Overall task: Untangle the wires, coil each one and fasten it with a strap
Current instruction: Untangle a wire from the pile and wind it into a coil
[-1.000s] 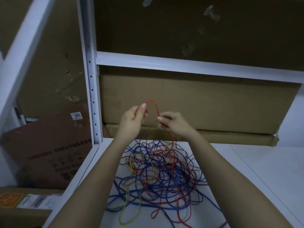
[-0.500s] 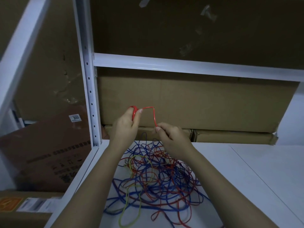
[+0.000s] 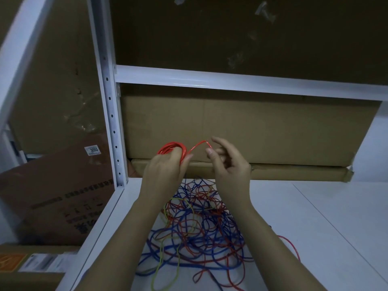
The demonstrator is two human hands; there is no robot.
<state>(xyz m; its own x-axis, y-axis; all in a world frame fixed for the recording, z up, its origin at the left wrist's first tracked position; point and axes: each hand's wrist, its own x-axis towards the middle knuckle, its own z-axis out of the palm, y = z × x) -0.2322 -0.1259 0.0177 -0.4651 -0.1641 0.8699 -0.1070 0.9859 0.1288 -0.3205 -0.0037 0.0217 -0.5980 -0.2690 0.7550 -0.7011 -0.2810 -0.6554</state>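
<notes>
A tangle of blue, red and yellow wires [image 3: 195, 229] is spread on the white shelf [image 3: 315, 227]. Above it, a small red coil [image 3: 172, 149] is gripped by the left hand [image 3: 168, 171]; its free end is pinched by the right hand [image 3: 228, 164]. Cardboard boxes [image 3: 241, 131] close the back.

Two bare forearms; left grip [image 3: 168, 166] and right grip [image 3: 228, 164] ungloved, ringless.

dim, bluish cast; wide-angle bending at edges; slightly soft.
</notes>
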